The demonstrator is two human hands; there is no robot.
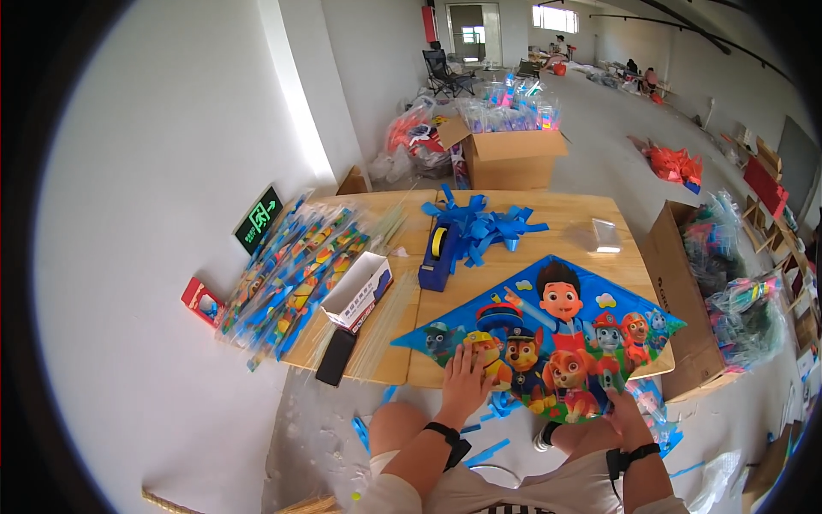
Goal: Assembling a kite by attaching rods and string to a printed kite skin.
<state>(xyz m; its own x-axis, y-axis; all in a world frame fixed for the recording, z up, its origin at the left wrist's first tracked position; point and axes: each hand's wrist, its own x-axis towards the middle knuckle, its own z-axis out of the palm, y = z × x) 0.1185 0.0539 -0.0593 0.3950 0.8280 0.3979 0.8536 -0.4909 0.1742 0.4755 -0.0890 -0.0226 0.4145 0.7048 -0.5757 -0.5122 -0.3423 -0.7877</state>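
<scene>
A diamond-shaped blue kite (pixel 556 343) printed with cartoon characters lies spread over the table's near edge, its lower tip reaching above my lap. My left hand (pixel 465 381) rests flat on its left part with the fingers stretched out. At the lower right edge, my right hand (pixel 625 415) pinches the kite, thumb on top and the other fingers mostly hidden beneath. Beyond the kite stand a blue tape dispenser (pixel 435 270) with a yellow roll core and a heap of blue strips (pixel 488 224).
Left on the wooden table (pixel 548 206) lie colourful wrapped bundles (pixel 300 265), thin pale rods (pixel 396 313), an open white box (pixel 361 295) and a black phone (pixel 336 355). A clear container (pixel 604 236) sits far right. Filled cartons (pixel 514 161) stand behind and right. Blue strips (pixel 486 454) litter the floor.
</scene>
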